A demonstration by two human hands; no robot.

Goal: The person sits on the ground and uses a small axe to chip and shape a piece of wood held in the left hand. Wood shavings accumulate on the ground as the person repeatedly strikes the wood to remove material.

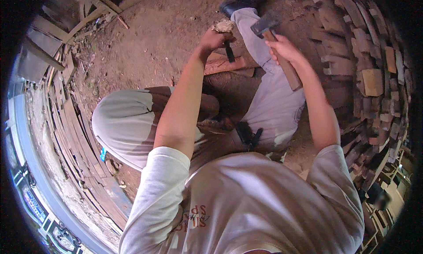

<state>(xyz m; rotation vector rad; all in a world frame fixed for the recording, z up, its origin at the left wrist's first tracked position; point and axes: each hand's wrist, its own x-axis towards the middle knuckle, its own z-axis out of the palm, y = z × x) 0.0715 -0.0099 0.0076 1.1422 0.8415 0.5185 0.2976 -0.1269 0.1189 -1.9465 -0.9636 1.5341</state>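
While the left hand (pixel 213 39) grips the chisel (pixel 229 51), the right hand (pixel 282 47), clenched on the hammer (pixel 277 51), should strike squarely over the plank (pixel 224 65).

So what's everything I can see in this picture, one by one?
hatchet: one, dark metal head on a brown wooden handle, raised at upper centre in the right hand
chisel-like tool: one, dark shaft with a frayed pale top, upright in the left hand over the plank
plank: one, reddish brown, flat on the dirt below the tool
stacked wood pieces: many, brown and tan, piled along the right
thin wooden slats: many, brown, in curved rows on the left
dirt floor: reddish brown, upper middle
shoe: one, dark, top centre
trousers: pale grey, centre
shirt: white, bottom
left hand: gripping the tool
right hand: gripping the hatchet handle
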